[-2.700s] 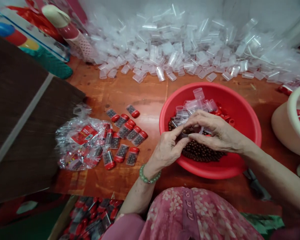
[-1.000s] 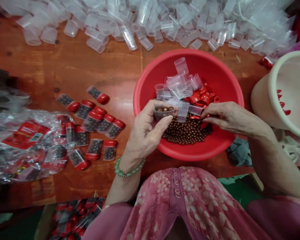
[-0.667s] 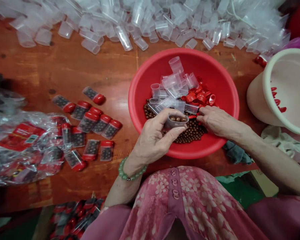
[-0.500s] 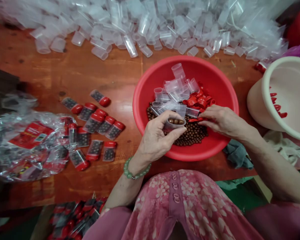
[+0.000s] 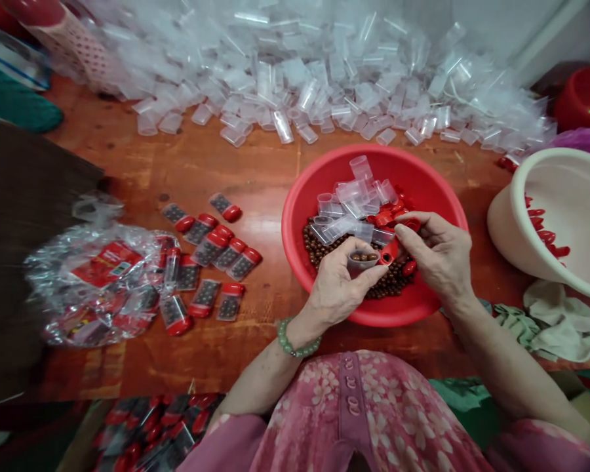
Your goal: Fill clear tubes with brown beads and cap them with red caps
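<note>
My left hand [image 5: 341, 285] is closed round a small clear vial [image 5: 362, 261] filled with brown beads, held over the front of the red basin [image 5: 425, 307]. My right hand [image 5: 437, 252] pinches a red cap [image 5: 389, 252] right beside the vial's mouth. The basin holds brown beads [image 5: 391, 283], empty clear vials [image 5: 356, 200] and loose red caps [image 5: 396, 211].
Filled red-capped vials [image 5: 211, 252] lie on the wooden table left of the basin, beside a crinkled plastic bag [image 5: 103, 282]. A big heap of empty clear vials [image 5: 324, 85] runs along the back. A cream bowl [image 5: 555, 196] with red caps stands right, a cloth [image 5: 560, 321] below it.
My right hand left the pile of caps with one red cap and brought it to the vial in my left hand. The view tilted up, showing more of the back heap.
</note>
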Available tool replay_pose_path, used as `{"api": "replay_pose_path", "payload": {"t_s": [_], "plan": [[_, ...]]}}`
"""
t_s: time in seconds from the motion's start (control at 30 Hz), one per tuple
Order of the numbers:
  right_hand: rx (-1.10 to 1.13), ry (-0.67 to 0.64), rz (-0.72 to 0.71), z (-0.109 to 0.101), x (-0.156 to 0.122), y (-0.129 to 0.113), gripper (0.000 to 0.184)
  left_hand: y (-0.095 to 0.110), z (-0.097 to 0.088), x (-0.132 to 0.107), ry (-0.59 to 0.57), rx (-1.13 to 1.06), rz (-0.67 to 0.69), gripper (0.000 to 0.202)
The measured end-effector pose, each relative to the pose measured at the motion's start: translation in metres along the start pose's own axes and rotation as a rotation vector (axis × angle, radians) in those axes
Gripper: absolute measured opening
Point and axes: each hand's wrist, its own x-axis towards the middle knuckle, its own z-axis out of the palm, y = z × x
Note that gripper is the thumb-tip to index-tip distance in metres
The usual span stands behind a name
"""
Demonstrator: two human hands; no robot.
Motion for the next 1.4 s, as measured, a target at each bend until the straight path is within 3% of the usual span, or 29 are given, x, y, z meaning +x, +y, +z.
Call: {"api": "replay_pose_path", "payload": {"t_s": [0.1, 0.2, 0.3, 0.43, 0.57, 0.67, 0.73, 0.83, 1.0, 1.27, 1.4], "plan": [[-0.300, 0.032, -0.312, -0.002, -0.004, 0.001, 0.020, -0.001, 0.000, 0.001, 0.042, 0.020, 0.037, 0.020], [-0.449, -0.175, -0.579, -0.006, -0.004, 0.002, 0.033, -0.001, -0.003, 0.002, 0.049, 0.012, 0.052, 0.020], [-0.553, -0.361, -0.745, -0.011, -0.003, 0.000, 0.048, -0.003, -0.006, 0.002, 0.043, -0.049, 0.023, 0.021], [-0.586, -0.490, -0.715, -0.021, 0.000, -0.010, 0.053, -0.006, -0.010, 0.004, -0.029, -0.246, -0.076, 0.029], [-0.447, -0.525, -0.643, -0.031, 0.004, -0.019, 0.043, -0.008, -0.020, 0.007, -0.206, -0.450, -0.110, 0.035], [-0.326, -0.446, -0.471, -0.034, 0.005, -0.020, 0.035, -0.005, -0.030, 0.007, -0.213, -0.466, 0.006, 0.029], [-0.211, -0.353, -0.353, -0.031, 0.004, -0.020, 0.029, -0.001, -0.034, 0.006, -0.185, -0.358, 0.051, 0.022], [-0.065, -0.261, -0.287, -0.022, 0.004, -0.020, 0.023, 0.006, -0.038, 0.005, -0.203, -0.199, 0.048, 0.014], [-0.058, -0.141, -0.330, -0.002, 0.008, -0.024, 0.025, 0.014, -0.047, 0.007, -0.131, 0.016, 0.195, 0.016], [-0.153, -0.139, -0.463, 0.011, 0.010, -0.032, 0.023, 0.007, -0.048, 0.009, -0.153, -0.103, 0.145, 0.019], [-0.150, -0.198, -0.620, 0.019, 0.013, -0.037, 0.030, 0.005, -0.047, 0.012, -0.155, -0.133, 0.145, 0.023]]}}
